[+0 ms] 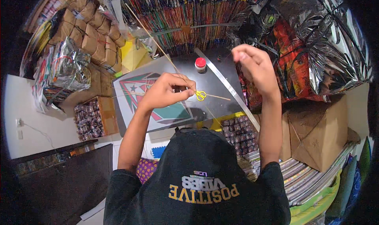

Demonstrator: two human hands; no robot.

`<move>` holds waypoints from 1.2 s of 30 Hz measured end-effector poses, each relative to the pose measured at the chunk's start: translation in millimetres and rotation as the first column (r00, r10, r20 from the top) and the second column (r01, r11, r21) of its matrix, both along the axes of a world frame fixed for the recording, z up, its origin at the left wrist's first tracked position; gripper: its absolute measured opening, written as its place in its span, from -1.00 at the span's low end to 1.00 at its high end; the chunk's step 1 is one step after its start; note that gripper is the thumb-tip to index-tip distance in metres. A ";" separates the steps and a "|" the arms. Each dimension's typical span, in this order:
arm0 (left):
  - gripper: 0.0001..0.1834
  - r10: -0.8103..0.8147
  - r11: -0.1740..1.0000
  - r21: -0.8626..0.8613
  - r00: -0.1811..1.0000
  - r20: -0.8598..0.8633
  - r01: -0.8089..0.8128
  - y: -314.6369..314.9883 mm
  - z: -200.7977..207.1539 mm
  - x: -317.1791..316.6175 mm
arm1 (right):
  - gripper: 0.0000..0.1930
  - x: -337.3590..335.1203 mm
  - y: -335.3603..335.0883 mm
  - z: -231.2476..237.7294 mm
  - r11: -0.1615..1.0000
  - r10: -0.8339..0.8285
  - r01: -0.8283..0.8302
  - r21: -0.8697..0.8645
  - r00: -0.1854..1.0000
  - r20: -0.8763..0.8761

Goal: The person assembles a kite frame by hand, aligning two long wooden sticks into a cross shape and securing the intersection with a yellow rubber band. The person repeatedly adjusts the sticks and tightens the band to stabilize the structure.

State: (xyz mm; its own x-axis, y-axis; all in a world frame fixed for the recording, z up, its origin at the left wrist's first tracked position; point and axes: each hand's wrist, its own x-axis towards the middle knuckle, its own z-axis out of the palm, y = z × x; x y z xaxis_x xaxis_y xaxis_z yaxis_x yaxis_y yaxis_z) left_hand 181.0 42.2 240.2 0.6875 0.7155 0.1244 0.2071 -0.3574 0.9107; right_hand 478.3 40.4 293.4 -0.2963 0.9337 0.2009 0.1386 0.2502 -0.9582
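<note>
My left hand (169,91) is closed in a pinch on a thin bamboo stick (152,37). The stick slants up to the far left, and another thin stick (219,97) pokes out to the right of the fingertips. Yellow-handled scissors (201,96) show right beside those fingertips; whether they hang from the hand or lie on the table I cannot tell. Raised to the right, my right hand (254,65) has its fingers curled and pressed together. What they hold, if anything, is too fine to make out. Under my left hand lies a sheet with a red, green and grey pattern and a star (134,88).
On the dark table (185,63) stand a red-capped jar (200,64) and a long metal ruler (225,80). Stacked colourful sheets (185,27) rise behind. Plastic-wrapped bundles (292,55) and a cardboard box (316,130) crowd the right; brown paper parcels (89,43) and a filled carton (106,114) flank the left.
</note>
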 end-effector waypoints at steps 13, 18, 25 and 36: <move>-0.87 0.576 0.796 -0.486 0.697 0.426 -0.361 8.1 -5.8 -10.8 | -0.78 -39.4 -31.2 -153.9 0.810 0.432 -0.422 -0.407 0.899 -0.072; -0.82 0.552 0.804 -0.469 0.751 0.361 -0.366 4.3 -11.5 -2.5 | -0.60 -63.5 -30.0 -135.5 0.955 -0.101 -0.015 0.298 0.923 0.370; -0.82 0.489 0.842 -0.423 0.802 0.342 -0.334 -1.9 -1.1 16.0 | -0.69 -114.6 -34.2 -97.6 0.983 -0.180 0.182 -0.011 0.961 -0.210; -0.83 0.461 0.873 -0.250 0.876 0.145 -0.418 -3.1 -3.6 12.2 | -0.82 -112.2 -52.2 -65.9 0.987 -0.155 0.150 0.065 0.985 0.078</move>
State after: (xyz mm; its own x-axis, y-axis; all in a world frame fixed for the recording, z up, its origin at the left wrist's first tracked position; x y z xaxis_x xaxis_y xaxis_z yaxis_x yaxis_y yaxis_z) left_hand 193.3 39.1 236.6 0.2727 0.9612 0.0404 0.1107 -0.0731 0.9912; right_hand 366.1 -11.8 227.5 -0.1692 0.9566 0.2374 0.2579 0.2755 -0.9261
